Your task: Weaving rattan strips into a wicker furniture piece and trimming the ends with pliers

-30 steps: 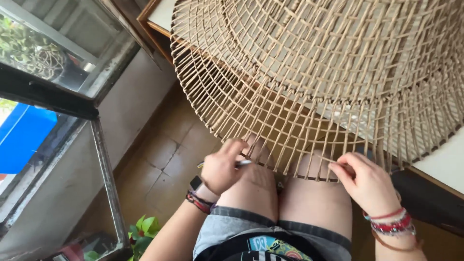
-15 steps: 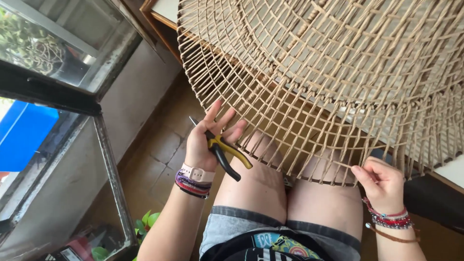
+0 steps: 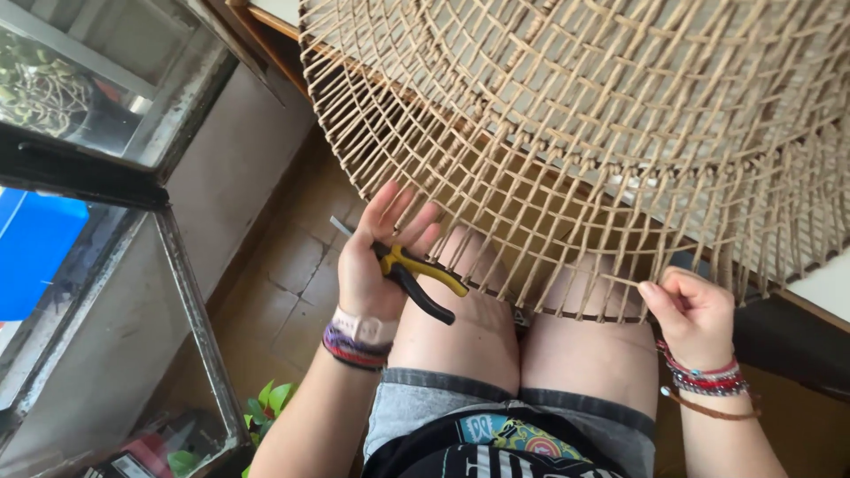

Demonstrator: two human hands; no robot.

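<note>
Tiles [image 3: 292, 265] below wicker weave [image 3: 620, 115], window [image 3: 97, 115] left

The woven basket [image 3: 620, 133] runs off the top and right edges. The pliers' [image 3: 421, 276] jaws are hidden behind the left hand [image 3: 376, 261]. The counter [image 3: 823, 288] shows only slivers behind the weave.

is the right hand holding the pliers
No, the yellow-and-black pliers sit in the left hand, while the right hand pinches a strand at the edge of the woven cane frame.
</note>
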